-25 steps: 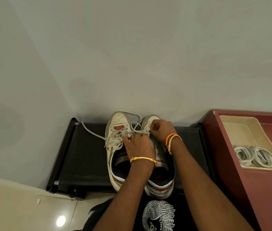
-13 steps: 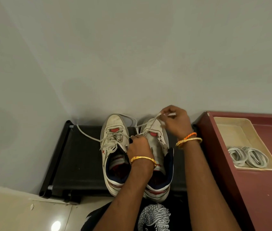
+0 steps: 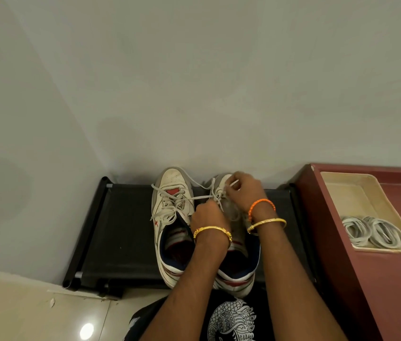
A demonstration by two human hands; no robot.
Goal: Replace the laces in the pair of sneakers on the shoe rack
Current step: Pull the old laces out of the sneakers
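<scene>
The black shoe rack (image 3: 125,232) fills the lower middle of the frame, pushed into the corner of the wall. To its right stands a dark red cabinet (image 3: 357,279), whose top carries a cream tray (image 3: 357,193) with coiled white laces (image 3: 373,232) at the right edge of the frame, well apart from both hands.

On the rack the pair of sneakers sits side by side, toes toward the wall. The left sneaker (image 3: 172,207) is fully laced, its loose ends spilling over its side. The right sneaker (image 3: 237,247) is the one being unlaced.

The right hand (image 3: 246,190) is at the toe of that shoe, fingers pinching the old lace (image 3: 215,195) near its tip. The left hand (image 3: 208,217) rests curled over the tongue area; whether it grips the lace or only steadies the shoe is hidden by its back.

One strand runs across from the left sneaker's lacing toward the right hand. If the two shoes' laces are crossed or tangled, a firm pull would likely drag the left sneaker sideways or tighten a snag. A pull at a steep angle could jam the tip in an eyelet. If the left hand eases off, the light shoe may tip or slide off the rack's front edge.
</scene>
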